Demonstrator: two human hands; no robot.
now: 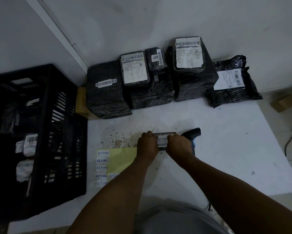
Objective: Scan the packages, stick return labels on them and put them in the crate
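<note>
A small black package (162,140) lies on the white table between my hands, with a white RETURN label on its top face. My left hand (147,144) grips its left end and my right hand (178,144) grips its right end. A black barcode scanner (193,133) lies just right of my right hand. A yellow sheet (120,159) with several white RETURN labels (102,160) along its left side sits left of my left forearm. The black crate (62,125) stands at the left, holding several packages with white labels (29,144).
Several black wrapped packages with barcode labels (106,92) (190,68) (231,81) stand in a row along the wall behind my hands. A brown box (82,103) sits between crate and packages. A cable (289,144) runs off the table's right side.
</note>
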